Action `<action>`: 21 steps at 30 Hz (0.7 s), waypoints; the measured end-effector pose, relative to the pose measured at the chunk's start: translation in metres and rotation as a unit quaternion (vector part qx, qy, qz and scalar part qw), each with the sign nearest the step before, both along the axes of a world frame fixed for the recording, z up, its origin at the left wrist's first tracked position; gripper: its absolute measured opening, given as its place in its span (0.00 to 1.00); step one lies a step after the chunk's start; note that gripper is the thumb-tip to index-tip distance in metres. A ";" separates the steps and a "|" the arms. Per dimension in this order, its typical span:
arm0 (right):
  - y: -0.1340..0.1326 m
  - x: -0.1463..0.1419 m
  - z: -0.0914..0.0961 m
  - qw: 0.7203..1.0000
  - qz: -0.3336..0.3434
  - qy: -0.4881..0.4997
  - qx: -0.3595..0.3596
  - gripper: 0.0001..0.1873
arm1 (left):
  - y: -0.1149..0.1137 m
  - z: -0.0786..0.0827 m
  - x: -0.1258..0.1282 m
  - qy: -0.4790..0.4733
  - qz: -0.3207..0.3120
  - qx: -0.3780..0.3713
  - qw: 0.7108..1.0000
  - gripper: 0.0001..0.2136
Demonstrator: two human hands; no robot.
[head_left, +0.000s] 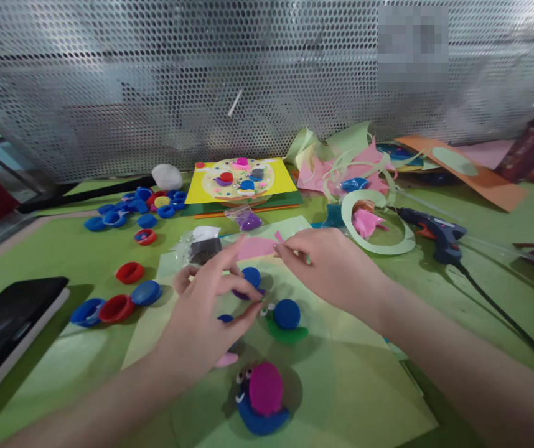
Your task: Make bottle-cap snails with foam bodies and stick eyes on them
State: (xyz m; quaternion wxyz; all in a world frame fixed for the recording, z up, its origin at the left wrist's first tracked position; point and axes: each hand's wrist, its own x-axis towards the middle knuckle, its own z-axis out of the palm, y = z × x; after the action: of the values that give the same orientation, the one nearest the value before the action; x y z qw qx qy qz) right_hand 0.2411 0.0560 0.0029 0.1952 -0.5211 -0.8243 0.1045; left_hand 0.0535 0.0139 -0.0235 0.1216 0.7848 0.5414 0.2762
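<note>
My left hand is closed in a pinch over the paper sheet, thumb and forefinger meeting at a tiny greenish bit too small to name. Just right of those fingertips sits a snail figure with a blue bottle cap and a green clay body. My right hand is closed too, its fingertips by a pink shape; a speck of green shows between its fingers. Another blue cap on purple clay is partly behind my left fingers. Nearer stands a snail with a magenta cap and blue body.
Blue and red caps lie at left, beside a black phone or tablet. Behind are a decorated yellow card, clay bags and paper scraps. A glue gun with its cord lies at right. Perforated metal closes the back.
</note>
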 end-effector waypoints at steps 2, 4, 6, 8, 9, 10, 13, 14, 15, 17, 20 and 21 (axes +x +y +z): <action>-0.001 -0.001 0.001 1.000 0.000 -0.010 -0.005 0.18 | 0.000 0.001 0.001 0.019 -0.004 -0.002 1.000 0.35; -0.003 -0.002 0.002 1.000 -0.005 -0.021 -0.006 0.18 | 0.001 0.000 0.002 0.033 -0.015 -0.005 0.999 0.33; -0.004 -0.002 0.003 1.000 -0.008 -0.028 -0.005 0.18 | 0.002 -0.001 0.003 0.046 -0.033 -0.015 0.998 0.32; -0.004 -0.003 0.003 0.999 -0.011 -0.031 -0.003 0.18 | 0.002 -0.003 0.004 0.055 -0.051 -0.023 0.997 0.31; -0.003 -0.003 0.002 0.999 -0.012 -0.032 -0.002 0.18 | 0.003 -0.003 0.004 0.059 -0.058 -0.023 0.996 0.30; -0.003 -0.003 0.002 0.999 -0.012 -0.032 -0.002 0.18 | 0.003 -0.004 0.005 0.063 -0.064 -0.022 0.996 0.30; -0.002 -0.003 0.001 0.999 -0.011 -0.032 -0.001 0.18 | 0.004 -0.005 0.005 0.078 -0.081 -0.014 0.994 0.32; -0.002 -0.003 0.001 0.999 -0.010 -0.031 0.000 0.18 | 0.004 -0.006 0.005 0.087 -0.087 -0.007 0.992 0.32; -0.002 -0.002 0.001 0.999 -0.009 -0.031 0.001 0.18 | 0.005 -0.006 0.005 0.099 -0.095 0.001 0.991 0.33; -0.003 -0.002 0.001 0.999 -0.012 -0.032 0.001 0.18 | 0.006 -0.008 0.005 0.120 -0.111 0.019 0.986 0.34; -0.004 -0.001 0.001 0.999 -0.012 -0.029 0.000 0.18 | 0.006 -0.009 0.004 0.140 -0.124 0.021 0.982 0.34; -0.004 -0.001 0.001 1.000 -0.010 -0.028 -0.001 0.18 | 0.006 -0.009 0.004 0.144 -0.125 0.018 0.981 0.33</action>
State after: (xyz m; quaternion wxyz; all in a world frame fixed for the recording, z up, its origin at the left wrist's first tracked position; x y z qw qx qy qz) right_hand 0.2398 0.0524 0.0042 0.1728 -0.5318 -0.8243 0.0885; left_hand 0.0576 0.0200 -0.0330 0.0615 0.8798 0.4460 0.1524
